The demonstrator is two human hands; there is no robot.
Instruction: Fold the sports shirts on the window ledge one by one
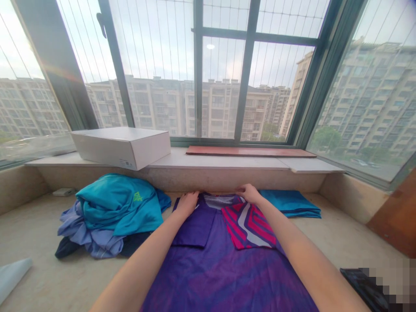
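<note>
A purple shirt (pixel 214 268) lies flat in front of me on the stone bay-window ledge, its collar pointing to the window. Its right sleeve, patterned in pink and white stripes (pixel 248 225), is folded in over the body, and the left sleeve is folded in too. My left hand (pixel 187 203) rests on the shirt's left shoulder with fingers curled down on the cloth. My right hand (pixel 248 193) presses the right shoulder by the collar, its fingers bent onto the fabric.
A heap of unfolded clothes, teal on top of lilac and dark blue (pixel 110 212), sits to the left. A folded teal garment (pixel 290 203) lies to the right. A white box (pixel 120 147) stands on the sill, a red board (pixel 247 151) beside it. A dark object (pixel 360 281) lies at lower right.
</note>
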